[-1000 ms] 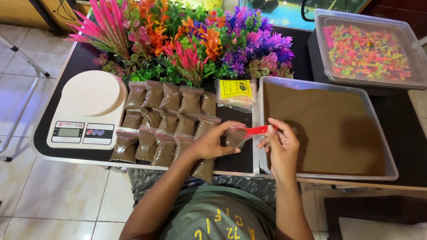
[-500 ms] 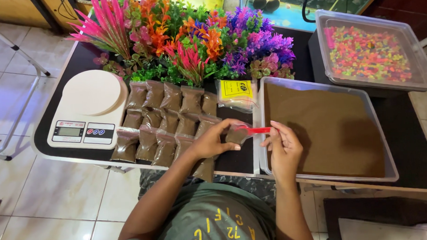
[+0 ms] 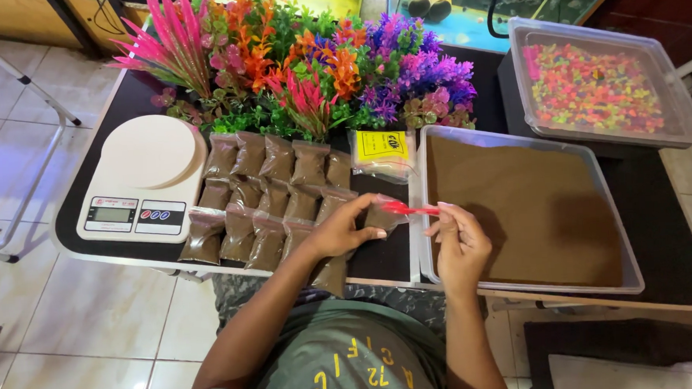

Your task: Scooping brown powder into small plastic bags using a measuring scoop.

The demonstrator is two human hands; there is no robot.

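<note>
A person seated at a black worktop [image 3: 380, 267] holds a small clear bag [image 3: 380, 218] of brown sand in the left hand [image 3: 340, 232], just off the near left corner of a wide clear tray [image 3: 420, 207] spread with the same sand. The left hand is curled round the lower part of the bag, fingers wrapped close and thumb across the front. The right hand [image 3: 461, 240] is pinched narrow on the handle of a red scoop [image 3: 413, 209], whose tip meets the mouth of the bag.

The bag looks soft and slack, light for its size, a thin plastic skin that would likely sag or spill if tipped while unsealed; the firmer hold seems to be around the filled belly, with the open neck kept upright. The scoop appears stiff and light, best taken by the far end of its handle, as it is here.

To the left lie rows of filled bags [image 3: 272, 201], touching one another, beside a white kitchen scale [image 3: 144, 176]. Bright plastic plants [image 3: 301, 60] crowd the back of the worktop, a yellow-labelled packet [image 3: 381, 150] sits in front of them, and a second tray [image 3: 599, 82] of coloured gravel stands apart at the far right.
</note>
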